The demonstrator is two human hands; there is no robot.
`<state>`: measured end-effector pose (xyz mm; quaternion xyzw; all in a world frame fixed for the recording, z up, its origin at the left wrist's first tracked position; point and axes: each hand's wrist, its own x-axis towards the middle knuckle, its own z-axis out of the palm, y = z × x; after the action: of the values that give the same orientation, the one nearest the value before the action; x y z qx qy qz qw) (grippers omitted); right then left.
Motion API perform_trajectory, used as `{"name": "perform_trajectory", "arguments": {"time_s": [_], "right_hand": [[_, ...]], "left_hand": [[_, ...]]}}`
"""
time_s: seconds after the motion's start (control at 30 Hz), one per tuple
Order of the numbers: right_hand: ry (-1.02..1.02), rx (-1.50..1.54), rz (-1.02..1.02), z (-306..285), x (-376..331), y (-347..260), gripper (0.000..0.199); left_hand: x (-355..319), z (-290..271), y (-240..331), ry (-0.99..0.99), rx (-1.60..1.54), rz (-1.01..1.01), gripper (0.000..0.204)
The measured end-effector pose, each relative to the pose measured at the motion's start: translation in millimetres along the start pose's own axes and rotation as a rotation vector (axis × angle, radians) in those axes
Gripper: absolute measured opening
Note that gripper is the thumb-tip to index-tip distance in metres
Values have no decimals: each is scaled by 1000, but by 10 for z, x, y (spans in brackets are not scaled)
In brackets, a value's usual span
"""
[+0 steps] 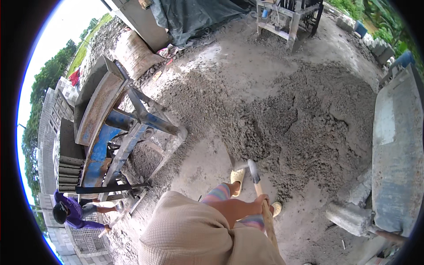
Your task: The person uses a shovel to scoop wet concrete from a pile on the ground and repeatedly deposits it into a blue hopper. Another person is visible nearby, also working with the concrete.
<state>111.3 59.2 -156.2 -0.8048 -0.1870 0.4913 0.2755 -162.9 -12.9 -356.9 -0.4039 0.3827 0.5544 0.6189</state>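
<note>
My left hand (262, 202) is closed around the wooden shaft of a long-handled hoe (267, 221). The pale metal neck of the tool bends sideways near my front foot. Its thin blade appears nearly edge-on, at the near border of a wide heap of grey, crumbly, damp-looking mix (287, 128). The shaft's lower end passes under my beige garment (190, 234), and my right hand is hidden from sight. My feet, in pale yellow clogs (237, 179), stand beside the heap.
At left stands a blue, rusty metal machine frame (99, 154). A co-worker in purple (79, 212) bends beyond it. A large grey metal trough or barrow (397, 145) is at right, next to concrete-crusted pieces (351, 216). A sack (137, 55), dark tarp (194, 17) and metal stand (291, 22) lie farther back.
</note>
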Motion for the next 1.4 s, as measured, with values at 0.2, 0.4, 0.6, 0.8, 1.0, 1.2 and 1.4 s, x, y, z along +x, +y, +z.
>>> {"name": "perform_trajectory", "arguments": {"time_s": [0.2,0.4,0.6,0.8,1.0,1.2,1.4], "right_hand": [[-425,145,158,1295,177,428,56],[-830,269,3,3135,-1152,266,46],[-1250,435,-809,3890,-2361,-357,46],[-1475,584,-1819,3741,-2889,-273,49],[-1264,431,-1060,3828,-2399,65,51],[-910,467,-267,3193,-1403,87,56],[-445,376,-112,815,-261,900,63]], "left_hand": [[-1057,158,2596,107,-1,661,18],[-3522,-30,4369,-34,-81,1284,11],[-4663,-379,4887,-653,-304,1500,13],[-4747,-1465,4686,-1251,-396,1311,7],[-4771,-689,4595,-600,-253,1437,10],[-3612,384,3792,-1160,-71,1062,8],[-1704,446,2031,-682,-106,568,11]]}}
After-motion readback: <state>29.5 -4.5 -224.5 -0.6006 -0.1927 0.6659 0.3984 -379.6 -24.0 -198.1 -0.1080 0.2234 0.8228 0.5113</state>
